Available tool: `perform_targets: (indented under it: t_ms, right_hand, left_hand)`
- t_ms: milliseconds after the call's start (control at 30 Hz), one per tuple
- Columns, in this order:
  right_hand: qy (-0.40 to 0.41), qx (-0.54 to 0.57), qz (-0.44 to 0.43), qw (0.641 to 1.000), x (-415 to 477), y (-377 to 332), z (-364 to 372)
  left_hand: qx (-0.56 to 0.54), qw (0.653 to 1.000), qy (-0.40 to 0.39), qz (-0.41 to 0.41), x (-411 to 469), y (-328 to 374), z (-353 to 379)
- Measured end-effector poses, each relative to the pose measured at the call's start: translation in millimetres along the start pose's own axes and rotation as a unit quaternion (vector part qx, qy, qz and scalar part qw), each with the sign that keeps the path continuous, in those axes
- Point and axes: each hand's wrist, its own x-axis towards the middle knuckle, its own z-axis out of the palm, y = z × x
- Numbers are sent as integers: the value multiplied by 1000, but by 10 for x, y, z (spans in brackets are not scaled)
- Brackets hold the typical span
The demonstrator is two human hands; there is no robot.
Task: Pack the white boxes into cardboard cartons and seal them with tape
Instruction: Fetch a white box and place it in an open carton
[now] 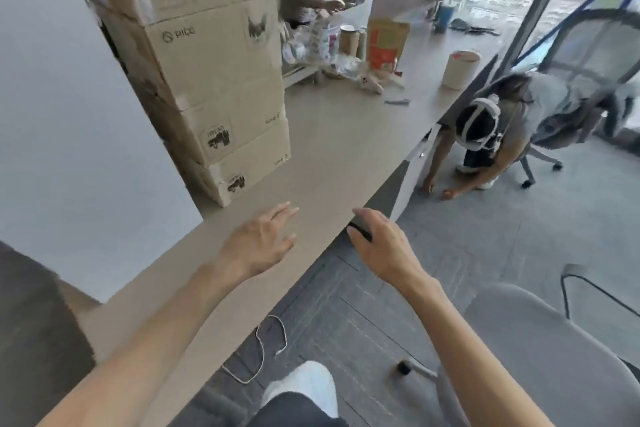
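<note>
- Cardboard cartons [221, 55]: stacked on the left side of the desk [346, 149], flaps closed, black scrawls on their faces.
- Left hand [259, 246]: above the desk, fingers straight and spread, holding nothing.
- Right hand [381, 246]: at the desk's near edge, fingers curled round a small dark object [360, 231], kind unclear.
- White panel [69, 149]: large, left of the cartons; box or not, cannot tell.
- Person [485, 135]: crouched on the floor beyond the desk.
- Paper cup [460, 69]: upright near the desk's far edge.

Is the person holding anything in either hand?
Left hand: open, holding nothing. Right hand curls round a small dark object; which part it grips cannot be told.
</note>
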Motion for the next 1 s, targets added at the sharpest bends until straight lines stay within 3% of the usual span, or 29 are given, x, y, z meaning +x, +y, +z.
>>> perform_targets:
  t_ms: [233, 433, 600, 800, 1000]
  right_hand:
    - [-59, -36, -150, 986, 1397, -409, -207]
    - [-72, -19, -222, 972, 2445, -770, -369]
    - [-45, 65, -244, 966, 3196, -1011, -395]
    - [-9, 140, -263, 955, 4042, -1448, -494]
    - [1, 226, -258, 939, 4893, -1733, -698]
  left_hand:
    - [-30, 983, 157, -87, 579, -173, -484]
    - [-65, 945, 277, -161, 1054, -561, -1003]
    - [-28, 913, 346, -214, 1279, -842, -1361]
    - [25, 828, 504, -243, 1401, -941, -1872]
    - [-112, 789, 521, -305, 1790, -1054, -2401]
